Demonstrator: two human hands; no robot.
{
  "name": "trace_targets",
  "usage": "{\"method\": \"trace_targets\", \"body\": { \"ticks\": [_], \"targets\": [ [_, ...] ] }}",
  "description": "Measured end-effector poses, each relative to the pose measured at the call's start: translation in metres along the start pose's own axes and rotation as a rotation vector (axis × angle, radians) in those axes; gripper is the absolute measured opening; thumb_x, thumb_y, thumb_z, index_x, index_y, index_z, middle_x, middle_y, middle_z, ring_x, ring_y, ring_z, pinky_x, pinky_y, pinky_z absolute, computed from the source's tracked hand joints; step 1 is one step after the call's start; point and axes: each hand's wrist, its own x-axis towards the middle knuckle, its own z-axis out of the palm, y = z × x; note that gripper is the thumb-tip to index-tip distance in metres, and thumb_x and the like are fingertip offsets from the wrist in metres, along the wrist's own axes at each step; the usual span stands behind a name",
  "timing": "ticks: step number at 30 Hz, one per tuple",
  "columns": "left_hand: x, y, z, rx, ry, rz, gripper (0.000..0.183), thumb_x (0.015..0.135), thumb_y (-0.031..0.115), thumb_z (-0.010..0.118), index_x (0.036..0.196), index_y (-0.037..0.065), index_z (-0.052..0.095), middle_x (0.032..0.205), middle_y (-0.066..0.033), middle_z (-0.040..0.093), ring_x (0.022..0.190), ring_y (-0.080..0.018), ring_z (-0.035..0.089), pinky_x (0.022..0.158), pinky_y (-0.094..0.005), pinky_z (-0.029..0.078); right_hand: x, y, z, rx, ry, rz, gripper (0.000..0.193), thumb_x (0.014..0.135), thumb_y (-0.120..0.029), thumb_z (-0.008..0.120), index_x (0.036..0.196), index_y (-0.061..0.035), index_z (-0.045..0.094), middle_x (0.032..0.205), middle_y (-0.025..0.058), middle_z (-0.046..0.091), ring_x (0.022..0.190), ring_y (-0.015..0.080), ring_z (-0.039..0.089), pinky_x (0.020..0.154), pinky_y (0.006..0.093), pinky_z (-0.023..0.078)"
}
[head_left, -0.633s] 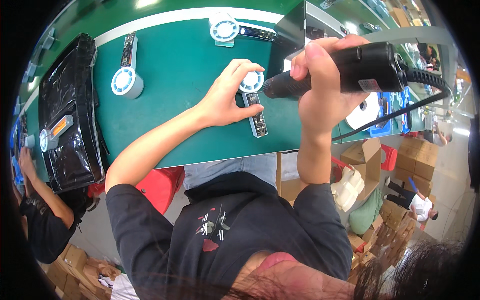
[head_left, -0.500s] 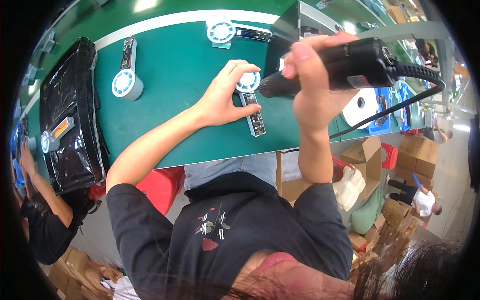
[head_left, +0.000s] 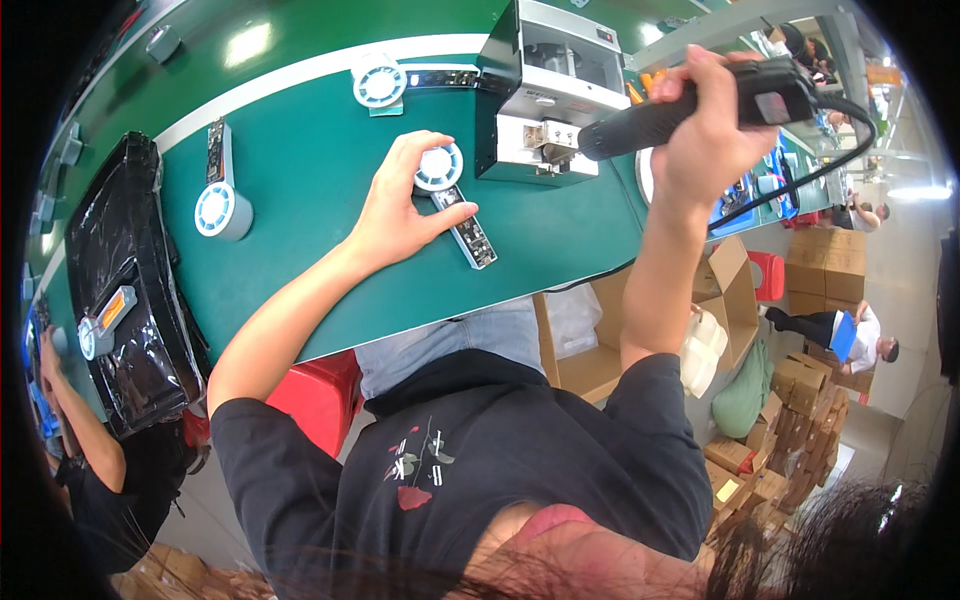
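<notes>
My left hand (head_left: 385, 215) is closed round a handheld fan (head_left: 468, 230), with fingers at its round white-and-blue head and the thumb on its handle. The handle lies on the green table with a dark circuit board exposed. In my raised right hand (head_left: 700, 145) is a black corded electric screwdriver (head_left: 640, 125), held nearly level. Its tip points left at the metal outlet of a grey-and-black screw feeder (head_left: 555, 95); whether they touch I cannot tell.
A similar fan (head_left: 222, 210) rests at left, another (head_left: 380, 86) at the back beside the feeder. A black plastic-wrapped package (head_left: 120, 270) lines the left side, with an orange-marked fan (head_left: 110, 318) on top. A co-worker's arm (head_left: 85, 420) shows far left. Open cartons (head_left: 590, 350) stand below the table's right edge.
My right hand has carried the screwdriver from the fan's neck up and right to the screw feeder. The left hand keeps its hold on the fan. The view has shifted, showing more of the feeder.
</notes>
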Motion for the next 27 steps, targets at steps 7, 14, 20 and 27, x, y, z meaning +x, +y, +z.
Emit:
{"method": "trace_targets", "body": {
  "ticks": [7,14,20,27],
  "targets": [
    [-0.001,-0.001,-0.008,0.003,-0.039,0.054,0.09,0.071,0.022,0.099,0.145,0.005,0.051,0.138,-0.0168,0.055,0.131,-0.0329,0.057,0.112,-0.0433,0.047,-0.023,-0.009,0.009,0.056,-0.088,-0.027,0.028,0.089,0.009,0.073,0.106,0.0008,0.052,0.072,0.0107,0.067,0.055,0.0163,0.062,0.055,0.0308,0.053],
    [-0.002,-0.002,-0.002,0.047,0.022,0.037,0.095,0.069,0.024,0.099,0.148,0.006,0.049,0.139,-0.0168,0.054,0.132,-0.0343,0.055,0.113,-0.0438,0.046,-0.084,-0.05,0.008,0.098,-0.151,0.09,0.034,0.092,0.004,0.066,0.121,-0.0045,0.05,0.082,0.0144,0.063,0.056,0.0205,0.058,0.055,0.0369,0.053],
    [-0.006,-0.006,-0.001,0.029,0.051,0.02,0.094,0.069,0.026,0.099,0.147,0.007,0.05,0.139,-0.0165,0.052,0.133,-0.035,0.053,0.115,-0.0452,0.043,-0.108,-0.055,0.021,0.084,-0.187,0.154,0.045,0.089,0.006,0.07,0.123,-0.0093,0.044,0.08,0.0131,0.062,0.057,0.02,0.059,0.059,0.0384,0.058],
    [-0.005,-0.006,-0.001,0.014,0.042,-0.002,0.095,0.068,0.025,0.099,0.147,0.007,0.05,0.139,-0.0171,0.052,0.134,-0.0356,0.051,0.116,-0.0452,0.042,-0.113,-0.047,0.023,0.078,-0.202,0.177,0.049,0.089,0.008,0.071,0.124,-0.0107,0.044,0.082,0.0135,0.062,0.059,0.0206,0.06,0.061,0.0387,0.058]
  ]
}}
